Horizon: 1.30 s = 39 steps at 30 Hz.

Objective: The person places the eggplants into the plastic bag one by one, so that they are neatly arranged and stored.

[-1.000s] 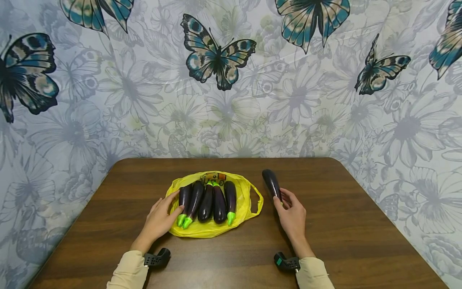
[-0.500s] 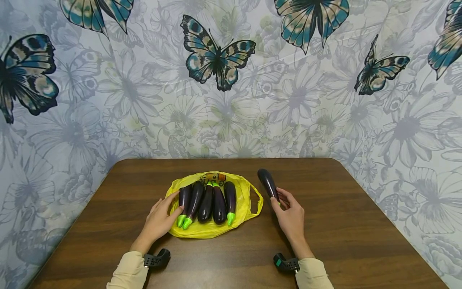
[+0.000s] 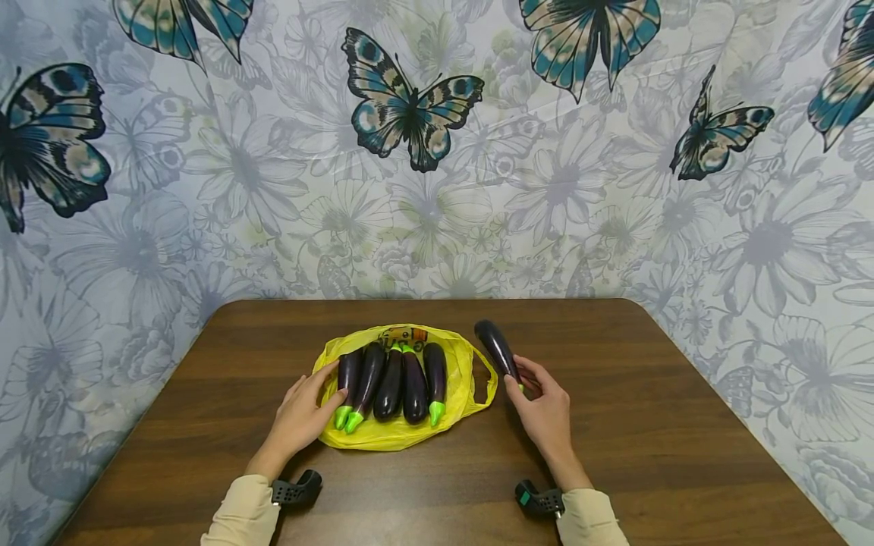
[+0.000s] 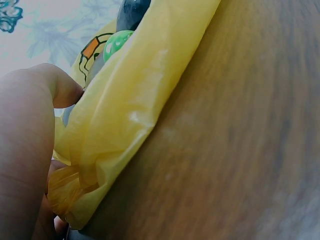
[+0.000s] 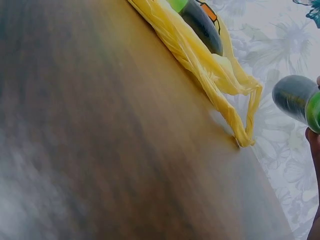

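Note:
In the head view, a yellow plastic bag (image 3: 382,437) lies spread with several dark purple eggplants (image 3: 389,385) with green stem ends side by side in it. My left hand (image 3: 300,413) grips the bag's left side, the thumb over the rim near the leftmost eggplant. The left wrist view shows yellow plastic (image 4: 125,105) between the thumb (image 4: 65,87) and fingers, which are partly hidden. Just right of the bag, my right hand (image 3: 546,409) holds another eggplant (image 3: 496,347) by its green end, the dark end tilted away and leftward. That eggplant (image 5: 292,95) appears raised in the right wrist view.
The bag's loop handle (image 3: 490,383) sticks out to the right, close to the held eggplant. Under everything is a brown wooden table (image 3: 423,500). A butterfly-patterned wall covering (image 3: 437,212) stands behind its far edge.
My right hand has moved left with the eggplant, bringing it closer to the bag's handle. The left hand and the bag have stayed in place.

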Motion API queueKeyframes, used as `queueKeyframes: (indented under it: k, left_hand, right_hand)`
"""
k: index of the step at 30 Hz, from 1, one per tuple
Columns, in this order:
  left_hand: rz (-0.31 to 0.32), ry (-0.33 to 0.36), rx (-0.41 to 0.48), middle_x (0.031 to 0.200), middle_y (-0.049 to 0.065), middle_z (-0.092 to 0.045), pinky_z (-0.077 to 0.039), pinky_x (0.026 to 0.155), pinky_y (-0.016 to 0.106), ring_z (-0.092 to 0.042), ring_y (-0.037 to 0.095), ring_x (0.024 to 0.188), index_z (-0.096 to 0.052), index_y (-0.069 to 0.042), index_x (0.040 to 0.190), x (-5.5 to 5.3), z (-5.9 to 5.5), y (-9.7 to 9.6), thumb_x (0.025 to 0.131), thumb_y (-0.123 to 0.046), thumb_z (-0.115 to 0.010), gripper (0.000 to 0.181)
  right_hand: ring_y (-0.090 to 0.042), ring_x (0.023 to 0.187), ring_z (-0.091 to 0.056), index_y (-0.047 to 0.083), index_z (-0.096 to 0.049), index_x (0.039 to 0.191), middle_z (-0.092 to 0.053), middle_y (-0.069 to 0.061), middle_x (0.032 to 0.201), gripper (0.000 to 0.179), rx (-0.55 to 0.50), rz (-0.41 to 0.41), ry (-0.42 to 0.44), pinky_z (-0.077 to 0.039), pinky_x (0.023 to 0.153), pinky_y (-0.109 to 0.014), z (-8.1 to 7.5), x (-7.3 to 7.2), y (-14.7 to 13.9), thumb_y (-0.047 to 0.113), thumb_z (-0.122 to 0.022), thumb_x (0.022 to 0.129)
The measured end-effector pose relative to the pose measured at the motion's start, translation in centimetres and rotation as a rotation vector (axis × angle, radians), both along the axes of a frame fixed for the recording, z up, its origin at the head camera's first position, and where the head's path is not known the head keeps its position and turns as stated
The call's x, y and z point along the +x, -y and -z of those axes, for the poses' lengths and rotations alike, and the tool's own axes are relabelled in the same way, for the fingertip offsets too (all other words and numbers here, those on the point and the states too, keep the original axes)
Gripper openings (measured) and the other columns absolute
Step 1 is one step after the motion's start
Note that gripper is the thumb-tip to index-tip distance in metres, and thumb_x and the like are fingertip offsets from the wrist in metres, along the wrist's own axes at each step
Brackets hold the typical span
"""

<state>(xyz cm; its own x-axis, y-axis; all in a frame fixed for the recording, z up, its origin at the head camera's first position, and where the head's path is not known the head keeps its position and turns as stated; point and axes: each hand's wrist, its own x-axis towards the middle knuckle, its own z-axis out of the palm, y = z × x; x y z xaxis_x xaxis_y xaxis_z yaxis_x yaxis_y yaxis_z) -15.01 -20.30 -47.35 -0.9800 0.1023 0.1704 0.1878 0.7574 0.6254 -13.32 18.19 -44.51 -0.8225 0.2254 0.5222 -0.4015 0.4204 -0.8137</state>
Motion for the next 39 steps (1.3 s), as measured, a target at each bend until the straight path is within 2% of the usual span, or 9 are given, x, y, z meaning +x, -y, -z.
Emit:
queueKeyframes:
  k: [3,6,12,19,24,28,32,39]
  left_hand:
    - [0.001,0.0,-0.002,0.158,0.023,-0.044,-0.014,0.123,0.064,-0.04,0.044,0.147,-0.039,-0.006,0.158,0.0,0.0,0.0,0.104,-0.032,-0.058,0.063]
    - [0.0,0.002,-0.005,0.159,0.023,-0.044,-0.014,0.123,0.065,-0.04,0.045,0.147,-0.039,-0.005,0.158,0.0,0.0,0.0,0.104,-0.032,-0.058,0.063]
    - [-0.001,-0.002,-0.009,0.159,0.023,-0.044,-0.014,0.123,0.065,-0.039,0.045,0.147,-0.039,-0.006,0.158,-0.1,0.1,0.1,0.104,-0.033,-0.058,0.063]
    - [0.002,-0.001,0.001,0.159,0.023,-0.044,-0.014,0.123,0.065,-0.039,0.045,0.148,-0.039,-0.006,0.158,-0.1,0.2,0.1,0.104,-0.033,-0.058,0.063]
    - [0.004,0.004,0.004,0.159,0.023,-0.043,-0.013,0.123,0.065,-0.038,0.045,0.148,-0.039,-0.005,0.158,0.0,0.1,0.1,0.104,-0.032,-0.058,0.063]
    - [0.002,0.005,0.003,0.159,0.023,-0.043,-0.013,0.123,0.065,-0.038,0.045,0.148,-0.039,-0.005,0.158,0.0,0.1,0.1,0.104,-0.032,-0.058,0.063]
    - [0.002,0.002,0.005,0.159,0.023,-0.043,-0.014,0.123,0.065,-0.039,0.045,0.147,-0.039,-0.005,0.158,0.0,0.0,0.1,0.104,-0.032,-0.058,0.063]
    - [-0.002,0.003,-0.002,0.159,0.023,-0.043,-0.014,0.123,0.066,-0.038,0.046,0.148,-0.039,-0.006,0.158,-0.1,0.0,0.1,0.104,-0.033,-0.058,0.063]
  right_hand:
    - [-0.038,0.104,-0.071,-0.007,-0.071,0.121,-0.074,-0.023,0.114,0.034,0.011,-0.025,-0.004,-0.057,0.089,-0.018,-0.9,0.6,0.4,-0.007,-0.076,0.087]
    - [-0.038,0.103,-0.071,-0.007,-0.071,0.12,-0.074,-0.023,0.114,0.034,0.003,-0.049,0.001,-0.058,0.09,-0.021,-1.1,0.8,0.6,-0.008,-0.076,0.087]
    - [-0.036,0.103,-0.071,-0.006,-0.071,0.12,-0.074,-0.022,0.115,0.034,0.009,-0.084,0.008,-0.058,0.091,-0.022,-1.0,0.9,0.8,-0.007,-0.077,0.087]
    - [-0.032,0.102,-0.072,-0.005,-0.071,0.121,-0.074,-0.019,0.115,0.035,0.049,-0.106,0.022,-0.059,0.091,-0.03,-0.9,0.9,1.0,-0.006,-0.077,0.086]
    - [-0.033,0.1,-0.073,-0.006,-0.072,0.119,-0.075,-0.02,0.113,0.035,0.079,-0.114,0.002,-0.06,0.089,-0.031,-0.9,0.9,1.2,-0.006,-0.079,0.085]
    - [-0.031,0.101,-0.074,-0.002,-0.072,0.121,-0.076,-0.017,0.113,0.037,0.111,-0.109,0.004,-0.061,0.089,-0.041,0.6,0.0,0.8,-0.004,-0.08,0.085]
    - [-0.026,0.102,-0.074,0.007,-0.073,0.123,-0.076,-0.011,0.115,0.037,0.12,-0.124,0.025,-0.06,0.09,-0.041,2.3,-0.9,0.3,0.002,-0.081,0.087]
    - [-0.023,0.1,-0.075,0.011,-0.074,0.122,-0.076,-0.008,0.117,0.036,0.136,-0.16,0.05,-0.061,0.089,-0.038,2.4,-0.9,0.3,0.008,-0.082,0.087]
